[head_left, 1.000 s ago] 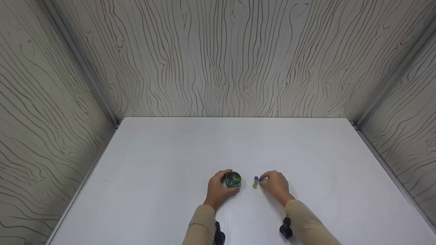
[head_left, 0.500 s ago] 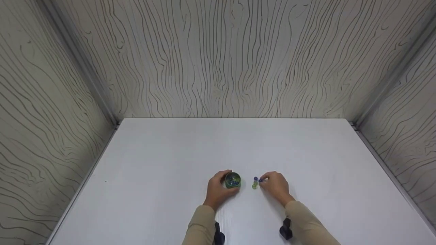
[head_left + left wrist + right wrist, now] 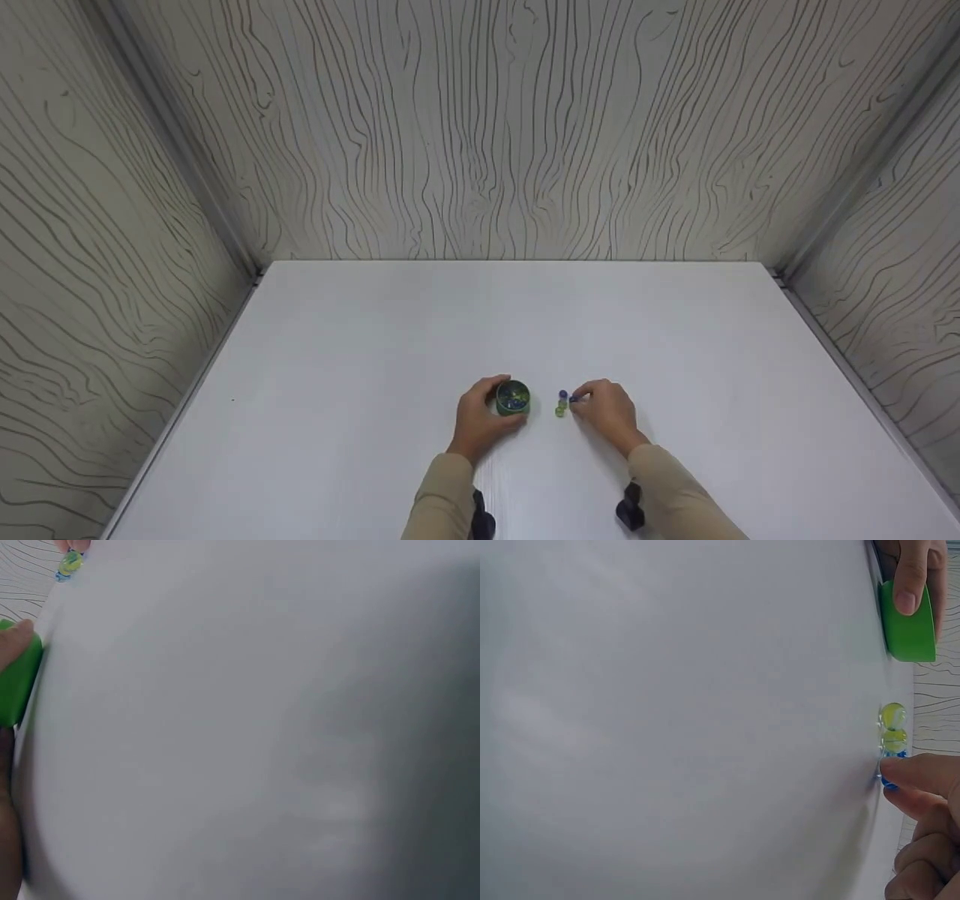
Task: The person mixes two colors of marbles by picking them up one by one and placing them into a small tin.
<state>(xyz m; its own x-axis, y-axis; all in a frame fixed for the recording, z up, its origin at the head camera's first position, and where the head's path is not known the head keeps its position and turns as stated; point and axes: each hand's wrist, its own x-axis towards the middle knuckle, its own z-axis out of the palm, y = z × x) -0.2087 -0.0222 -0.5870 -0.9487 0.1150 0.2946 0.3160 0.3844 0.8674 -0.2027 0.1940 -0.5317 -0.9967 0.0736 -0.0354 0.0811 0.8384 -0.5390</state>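
Note:
A small green cup (image 3: 514,412) with several blue and yellow-green marbles inside stands on the table. My left hand (image 3: 480,418) wraps round its left side, thumb in front and fingers behind. In the right wrist view the thumb presses the cup's wall (image 3: 911,634). To the cup's right, my right hand (image 3: 609,412) pinches a blue marble (image 3: 574,399) between thumb and index finger, low at the tabletop. Beside those fingertips lie another blue marble (image 3: 562,394) and two yellow-green marbles (image 3: 561,412) in a short row. The fingers partly cover the blue ones in the right wrist view.
The white table (image 3: 337,337) has a patterned wall (image 3: 480,150) behind it and more at both sides. A tiny dark speck (image 3: 233,400) is on the left of the tabletop. Dark wrist-worn devices (image 3: 631,507) sit by both beige sleeves (image 3: 442,487).
Both hands hold nearly the same places, and the marbles stay in their row. The whole head view has shifted very slightly.

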